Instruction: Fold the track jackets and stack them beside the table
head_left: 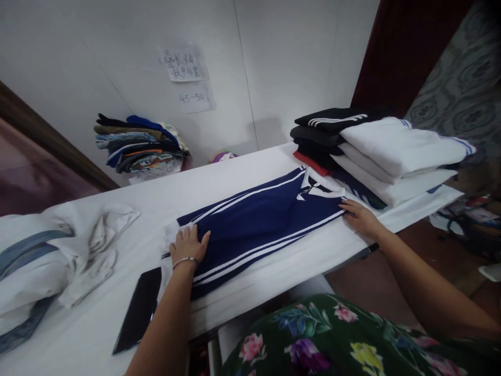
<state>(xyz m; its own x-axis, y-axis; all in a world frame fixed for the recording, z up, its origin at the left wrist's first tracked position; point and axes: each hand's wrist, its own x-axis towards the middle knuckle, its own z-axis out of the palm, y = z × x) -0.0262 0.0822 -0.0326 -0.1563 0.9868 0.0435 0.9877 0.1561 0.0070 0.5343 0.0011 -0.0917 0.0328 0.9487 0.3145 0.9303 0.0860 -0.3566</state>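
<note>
A navy polo shirt with a white collar and white side stripes lies narrow and lengthwise on the white table, collar to the right. My left hand, a bracelet at its wrist, rests with spread fingers on the shirt's left end, where some white cloth also shows. At the shirt's shoulder beside the collar, my right hand touches the edge with its fingers stretched out; its thumb is hard to make out. Just left of my left forearm lies a flat black object.
Folded dark clothes and folded white clothes are stacked at the right end of the table. A crumpled white and blue garment covers the left. Beyond the back edge rises a mixed clothes pile. Handwritten papers hang on the wall.
</note>
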